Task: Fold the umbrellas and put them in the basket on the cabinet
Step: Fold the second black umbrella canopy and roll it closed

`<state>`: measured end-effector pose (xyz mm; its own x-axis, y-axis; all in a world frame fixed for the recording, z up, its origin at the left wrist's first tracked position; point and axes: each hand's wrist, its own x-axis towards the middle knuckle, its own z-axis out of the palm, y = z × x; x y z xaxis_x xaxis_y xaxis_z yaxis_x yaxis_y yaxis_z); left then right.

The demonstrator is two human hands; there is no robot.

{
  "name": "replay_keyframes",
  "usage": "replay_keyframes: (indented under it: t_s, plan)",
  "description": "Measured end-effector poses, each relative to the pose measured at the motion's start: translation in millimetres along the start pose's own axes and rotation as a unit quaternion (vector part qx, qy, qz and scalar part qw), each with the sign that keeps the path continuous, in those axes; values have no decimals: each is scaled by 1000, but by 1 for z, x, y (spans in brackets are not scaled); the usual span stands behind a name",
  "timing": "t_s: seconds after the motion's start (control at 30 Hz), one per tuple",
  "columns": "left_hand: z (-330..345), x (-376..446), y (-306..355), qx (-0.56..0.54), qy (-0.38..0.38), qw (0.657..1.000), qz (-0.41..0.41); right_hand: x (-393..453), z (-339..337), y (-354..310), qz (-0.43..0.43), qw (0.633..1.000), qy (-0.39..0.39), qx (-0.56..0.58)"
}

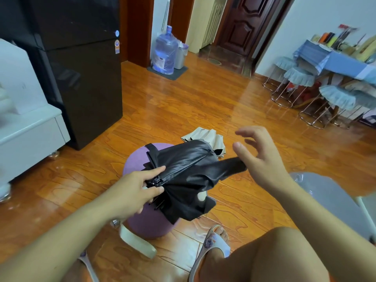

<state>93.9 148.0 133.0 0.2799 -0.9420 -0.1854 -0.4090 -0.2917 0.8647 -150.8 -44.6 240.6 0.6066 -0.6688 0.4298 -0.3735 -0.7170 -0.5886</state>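
Left hand (132, 187) pinching the black umbrella (187, 180) by its bunched ribs above a purple stool (142, 222), handle hidden, right hand (258, 157) loose-fingered at a fabric flap, contact unclear, beige umbrella (205, 136) half hidden behind on the floor (183, 102)

Glossy orange wood floor (183, 102); black refrigerator (81, 68) at ten o'clock, dark door (242, 25) at one, blue-clothed tabletop (345, 62) at two.

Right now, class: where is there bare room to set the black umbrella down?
Bare floor lies between the fridge, the water jug and the stools. Crowded: the purple stool, under the black umbrella in the left hand, with the beige umbrella behind.
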Motion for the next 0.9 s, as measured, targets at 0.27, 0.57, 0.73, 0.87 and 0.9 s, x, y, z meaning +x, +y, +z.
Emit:
replay_keyframes:
  t_s: [0.27, 0.57, 0.73, 0.87, 0.9]
  plan:
    - [-2, 1, 0, -59, 14, 998, -24, -57, 20, -15, -276, 942, -134, -133]
    - [-1, 4, 1, -146, 48, 987, -48, -116, 103, -22, 445, 851, -56, 274]
    - [-4, 4, 9, -156, 98, 982, -40, -95, 124, -49, 529, 694, -45, 487]
    - [-7, 6, 15, -163, 136, 977, -29, -78, 133, -59, 507, 686, 24, 520]
    - [-7, 8, 15, -165, 147, 975, -30, -75, 136, -61, 501, 695, 44, 514]
